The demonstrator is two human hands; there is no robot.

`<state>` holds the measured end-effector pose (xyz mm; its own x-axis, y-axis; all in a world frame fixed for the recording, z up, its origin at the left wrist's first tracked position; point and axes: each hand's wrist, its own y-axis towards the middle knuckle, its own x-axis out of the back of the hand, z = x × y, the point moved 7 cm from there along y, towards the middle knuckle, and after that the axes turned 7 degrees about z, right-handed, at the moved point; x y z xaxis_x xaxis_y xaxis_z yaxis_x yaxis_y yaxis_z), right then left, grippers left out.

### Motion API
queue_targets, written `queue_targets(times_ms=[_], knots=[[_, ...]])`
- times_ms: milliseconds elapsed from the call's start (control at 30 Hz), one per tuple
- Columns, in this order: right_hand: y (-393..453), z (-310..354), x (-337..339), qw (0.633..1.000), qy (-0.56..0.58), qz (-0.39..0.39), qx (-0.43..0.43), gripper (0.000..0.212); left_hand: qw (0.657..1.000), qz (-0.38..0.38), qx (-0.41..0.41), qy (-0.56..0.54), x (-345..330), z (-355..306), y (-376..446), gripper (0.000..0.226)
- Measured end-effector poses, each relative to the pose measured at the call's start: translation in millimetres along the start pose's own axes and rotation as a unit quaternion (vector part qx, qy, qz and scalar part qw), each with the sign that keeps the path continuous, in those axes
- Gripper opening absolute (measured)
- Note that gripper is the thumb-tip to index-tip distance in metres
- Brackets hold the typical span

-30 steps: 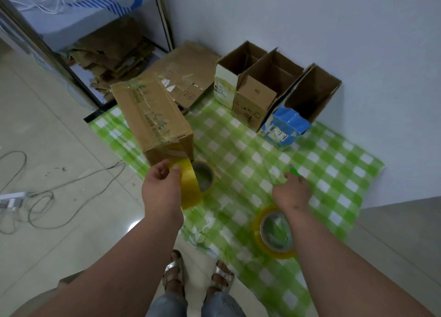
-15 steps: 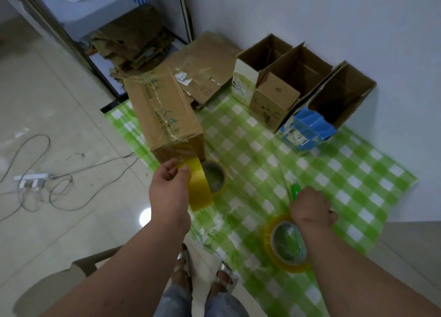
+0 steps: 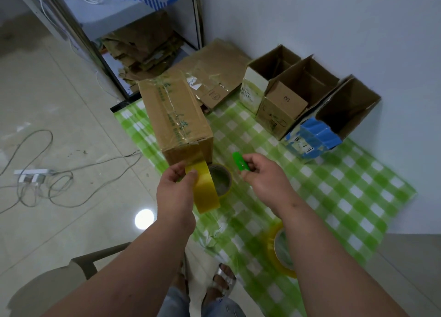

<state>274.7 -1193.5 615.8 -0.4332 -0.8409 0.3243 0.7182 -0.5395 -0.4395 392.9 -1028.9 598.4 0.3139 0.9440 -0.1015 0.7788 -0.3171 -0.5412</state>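
The left hand (image 3: 175, 192) grips a yellow tape roll (image 3: 207, 192), thumb on its outer face and fingers curled round the rim, while the right hand (image 3: 265, 180) pinches a small green cutter (image 3: 240, 162) between thumb and forefinger, its tip pointing up and away. The two hands are held apart above the near edge of the green checked cloth (image 3: 334, 185). A sealed carton (image 3: 174, 116) lies lengthwise on that cloth, its flaps closed and clear tape running along the top seam; what it holds cannot be seen. Against the wall stand three open boxes in a row: a white-sided box (image 3: 255, 87), a brown box (image 3: 284, 106) with one flap folded inward, and a larger box with blue flaps (image 3: 315, 137). Their insides show only shadowed cardboard walls. The held roll is upright on edge, just in front of the carton's near end, and a stretch of tape runs from it up onto that end face. The cutter is just to the right of that stretch, near the carton's corner, not touching it. A second tape roll (image 3: 222, 180) lies flat on the cloth between the hands, and a third roll (image 3: 279, 252) lies partly hidden under the right forearm.
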Motion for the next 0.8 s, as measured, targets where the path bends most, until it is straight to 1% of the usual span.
queue_targets(times_ms=[100,200,333,400,467,500,567,633,800], knots=[[-6.1,24.4,-10.7,0.998,0.004,0.039,0.042,0.031,1.0,0.006,0.005,-0.006,-0.3,-0.8,0.9,0.021],[-10.1,39.1,-15.7,0.995,0.026,0.061,0.072,0.03,1.0,0.011,0.01,-0.013,-0.4,-0.9,2.5,0.021],[-9.0,46.8,-24.3,0.993,0.037,0.081,0.075,0.032,1.0,0.015,0.012,-0.016,0.2,-1.7,3.8,0.02],[-6.5,48.3,-28.0,0.993,0.033,0.083,0.076,0.029,0.999,0.019,0.016,-0.023,-0.2,-2.1,4.3,0.02],[-3.1,50.4,-30.4,0.994,-0.005,0.076,0.083,0.017,0.999,0.021,0.022,-0.031,0.2,-2.2,4.5,0.017],[-0.8,51.1,-31.6,0.993,-0.03,0.075,0.084,0.015,0.999,0.021,0.025,-0.034,0.8,-1.9,5.0,0.015],[3.9,53.1,-34.1,0.988,-0.1,0.071,0.089,0.025,0.999,0.021,0.032,-0.035,2.4,-0.6,6.3,0.009],[7.2,58.5,-37.0,0.976,-0.181,0.067,0.104,0.033,0.999,0.017,0.037,-0.034,3.7,0.7,8.0,0.007],[11.4,71.7,-45.4,0.937,-0.315,0.067,0.134,0.038,0.999,0.003,0.042,-0.023,5.7,2.0,11.1,0.01]])
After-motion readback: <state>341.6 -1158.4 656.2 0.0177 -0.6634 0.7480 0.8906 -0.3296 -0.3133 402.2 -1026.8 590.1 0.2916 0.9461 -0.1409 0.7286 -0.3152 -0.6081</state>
